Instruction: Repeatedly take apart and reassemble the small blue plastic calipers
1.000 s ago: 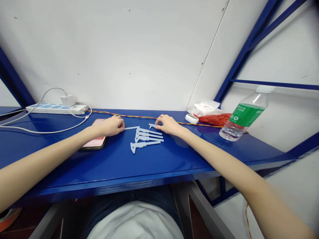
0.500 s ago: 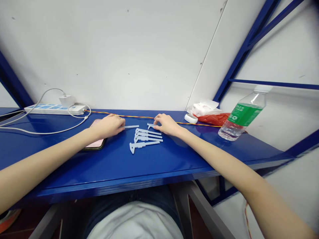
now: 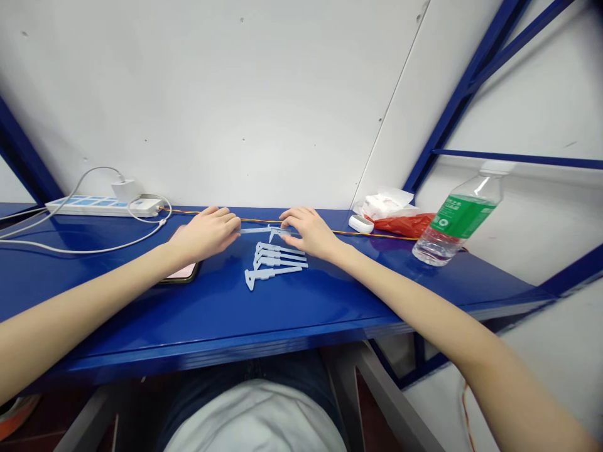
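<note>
My left hand and my right hand rest on the blue table, facing each other. Between them lies a pale blue plastic caliper-shaped bar. My left fingertips pinch its left end. My right fingers hold a small pale blue sliding jaw that sits on the bar. Just below, several similar plastic calipers lie side by side, close to my right hand, and one more lies nearest me. A phone lies partly hidden under my left wrist.
A white power strip with a charger and white cables sits at the far left. An orange-yellow wire runs along the back. At the right are a white round object, tissues, a red bag and a green-labelled water bottle.
Both hands have moved toward each other. The separate bar and small jaw piece now lie joined in one line between my fingers.
</note>
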Motion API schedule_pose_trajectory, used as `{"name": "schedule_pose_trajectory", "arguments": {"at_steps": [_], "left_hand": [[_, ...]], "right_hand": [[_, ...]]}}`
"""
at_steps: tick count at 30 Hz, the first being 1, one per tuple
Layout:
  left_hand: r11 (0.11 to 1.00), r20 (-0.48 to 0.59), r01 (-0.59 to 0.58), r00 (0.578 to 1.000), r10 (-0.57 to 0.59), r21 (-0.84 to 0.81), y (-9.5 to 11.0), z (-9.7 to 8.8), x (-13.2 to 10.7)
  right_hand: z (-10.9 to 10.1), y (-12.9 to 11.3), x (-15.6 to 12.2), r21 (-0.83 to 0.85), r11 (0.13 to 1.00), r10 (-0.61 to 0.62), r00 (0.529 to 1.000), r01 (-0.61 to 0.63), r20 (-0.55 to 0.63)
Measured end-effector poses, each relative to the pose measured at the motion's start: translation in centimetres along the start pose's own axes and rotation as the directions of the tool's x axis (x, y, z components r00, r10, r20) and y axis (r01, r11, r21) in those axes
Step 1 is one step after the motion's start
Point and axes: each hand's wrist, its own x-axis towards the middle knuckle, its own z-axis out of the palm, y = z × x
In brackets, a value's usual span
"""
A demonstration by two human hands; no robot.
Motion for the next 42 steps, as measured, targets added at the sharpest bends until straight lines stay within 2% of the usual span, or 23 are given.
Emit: {"name": "schedule_pose_trajectory", "arguments": {"at_steps": [8, 15, 20, 24, 27, 30, 32, 35, 38, 40, 42], "left_hand": [[0.99, -0.01, -0.09, 0.996, 0.092, 0.109, 0.0, -1.3, -0.1], [0.991, -0.061, -0.127, 0.99, 0.13, 0.047, 2.5, -2.5, 0.2], [0.984, -0.168, -0.136, 0.974, 0.155, 0.12, 3.0, -2.7, 0.2], [0.971, -0.201, -0.154, 0.961, 0.19, 0.181, 3.0, -2.2, 0.2], [0.981, -0.184, -0.114, 0.973, 0.142, 0.155, 2.7, -1.9, 0.2], [0.993, -0.167, 0.026, 0.986, -0.005, 0.119, 2.1, -1.7, 0.1], [0.993, -0.125, 0.073, 0.99, -0.061, 0.097, 1.9, -1.7, 0.0], [0.999, -0.014, -0.005, 1.0, 0.005, 0.04, 2.4, -1.8, 0.0], [0.995, 0.042, -0.095, 0.995, 0.095, -0.013, 3.8, -2.1, 0.0], [0.996, 0.032, -0.079, 0.996, 0.08, -0.032, 4.4, -2.3, 0.0], [0.998, 0.007, -0.013, 1.0, 0.013, -0.055, 4.6, -2.4, 0.1]], "right_hand": [[-0.3, 0.1, 0.0, 0.015, 0.994, -0.109, 0.992, 0.11, -0.063], [-0.3, -1.8, 0.3, -0.014, 0.971, -0.24, 0.962, 0.24, -0.13], [-0.6, -2.5, 0.2, -0.064, 0.973, -0.23, 0.963, 0.223, -0.138], [-0.6, -2.6, 0.3, -0.085, 0.975, -0.217, 0.968, 0.207, -0.123], [-0.4, -2.4, 0.3, -0.084, 0.982, -0.175, 0.978, 0.166, -0.11], [-0.3, -1.8, 0.2, -0.088, 0.993, -0.09, 0.988, 0.08, -0.122], [-0.3, -1.4, 0.1, -0.084, 0.996, -0.044, 0.99, 0.033, -0.134], [-0.3, -1.5, 0.1, -0.071, 0.997, -0.049, 0.989, 0.04, -0.139], [-0.4, -2.1, 0.2, -0.078, 0.989, -0.134, 0.981, 0.124, -0.143], [-0.4, -2.4, 0.2, -0.089, 0.982, -0.18, 0.972, 0.168, -0.151], [-0.3, -2.5, 0.2, -0.099, 0.976, -0.207, 0.965, 0.192, -0.161]]}}
